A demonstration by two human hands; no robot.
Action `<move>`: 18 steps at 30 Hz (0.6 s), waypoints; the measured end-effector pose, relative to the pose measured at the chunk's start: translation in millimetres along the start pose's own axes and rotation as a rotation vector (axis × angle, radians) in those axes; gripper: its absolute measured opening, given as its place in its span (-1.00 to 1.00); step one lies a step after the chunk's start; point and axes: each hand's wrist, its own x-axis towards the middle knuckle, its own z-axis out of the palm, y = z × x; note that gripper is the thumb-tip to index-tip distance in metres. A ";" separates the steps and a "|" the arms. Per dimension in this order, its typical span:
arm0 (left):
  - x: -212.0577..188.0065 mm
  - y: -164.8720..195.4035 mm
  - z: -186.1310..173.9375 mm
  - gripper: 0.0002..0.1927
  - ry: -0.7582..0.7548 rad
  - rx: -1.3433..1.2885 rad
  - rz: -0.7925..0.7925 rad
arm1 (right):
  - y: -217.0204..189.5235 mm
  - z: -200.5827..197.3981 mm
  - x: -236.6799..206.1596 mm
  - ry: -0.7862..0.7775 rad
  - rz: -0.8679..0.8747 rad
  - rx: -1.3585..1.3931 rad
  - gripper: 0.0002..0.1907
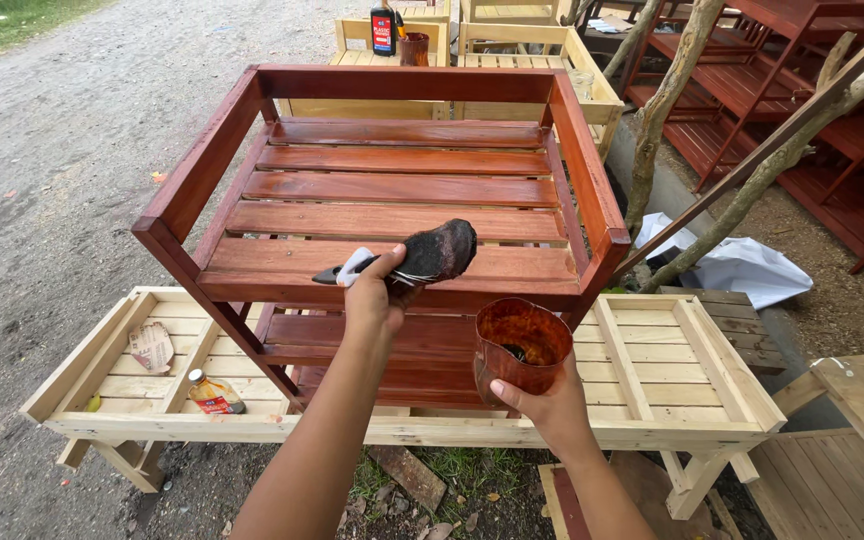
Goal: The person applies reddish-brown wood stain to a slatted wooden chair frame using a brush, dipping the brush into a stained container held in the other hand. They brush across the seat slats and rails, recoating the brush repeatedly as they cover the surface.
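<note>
The red-brown chair frame (392, 190) lies tipped on the pale unpainted wooden bench (652, 370), and I judge the staining work is far along. All the slats that face us are already dark and glossy, and the arms and the top rail have the same wet colour. What is left I cannot see well: the lower slats, under the front rail, look stained too, but the legs at 7 o'clock are partly hidden. The bench under it has no colour, and so do the yellow chairs at 12 o'clock.

The left hand (372, 295) comes up from 6 o'clock with the arm almost straight. Its fingers are closed around the white handle of a dark, soaked brush (432, 255). The brush head points to 2 o'clock and rests on or just over the front slat; I cannot tell if it touches.

The right hand (547, 400) is lower, at 5 o'clock from the brush. It grips from below a cut plastic cup (520, 345), stained brown-red, with a little dark liquid at the bottom. The cup is held upright, near the frame's front corner, apart from the brush.

On the bench at 8 o'clock lie a small bottle (214, 393) and a crumpled paper (152, 345)
</note>
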 end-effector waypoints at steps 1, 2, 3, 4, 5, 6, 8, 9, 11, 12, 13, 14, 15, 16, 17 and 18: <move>13.9 4.4 5.5 -0.81 -0.009 0.042 0.089 | -0.3 1.9 3.7 0.010 -0.004 -0.008 -0.07; 25.9 7.9 12.4 -0.77 -0.018 0.084 0.178 | -0.5 3.5 7.3 0.020 -0.022 -0.013 -0.07; 35.6 11.6 18.1 -0.73 -0.024 0.125 0.265 | -0.4 5.1 9.3 0.030 -0.037 -0.018 -0.08; 44.4 16.0 23.7 -0.72 -0.003 0.185 0.294 | 0.5 8.0 9.9 0.040 -0.048 -0.023 -0.08; 52.2 20.1 29.8 -0.72 0.019 0.243 0.324 | 1.5 11.0 10.4 0.039 -0.046 -0.011 -0.09; 57.9 24.0 33.7 -0.71 0.040 0.300 0.355 | 2.3 13.7 11.6 0.037 -0.046 0.002 -0.09; 64.3 32.4 33.4 -0.74 0.076 0.287 0.311 | 4.3 18.7 13.1 0.037 -0.046 0.002 -0.09; 67.0 37.3 31.2 -0.75 0.095 0.281 0.292 | 5.5 21.3 14.5 0.039 -0.048 -0.008 -0.09; 70.5 48.1 21.9 -0.78 0.005 0.341 0.265 | 8.3 27.6 16.8 0.036 -0.044 -0.009 -0.10; 72.7 53.3 17.7 -0.80 -0.041 0.371 0.249 | 9.6 30.3 17.4 0.033 -0.038 -0.002 -0.10; 76.2 58.3 15.5 -0.78 -0.063 0.387 0.242 | 10.2 31.9 18.4 0.030 -0.034 0.002 -0.11; 80.0 63.1 14.1 -0.76 -0.086 0.402 0.233 | 10.4 33.0 18.0 0.039 -0.020 -0.004 -0.11; 83.6 66.7 13.6 -0.74 -0.109 0.419 0.224 | 10.2 33.7 16.0 0.049 -0.006 -0.009 -0.11; 86.7 69.2 13.5 -0.73 -0.107 0.437 0.235 | 9.8 34.6 14.9 0.062 0.008 -0.013 -0.11; 89.6 70.5 14.7 -0.73 -0.106 0.456 0.245 | 8.9 35.3 14.2 0.060 0.006 -0.017 -0.12; 91.6 70.0 16.4 -0.72 -0.104 0.474 0.252 | 7.6 35.7 11.9 0.059 0.007 -0.022 -0.14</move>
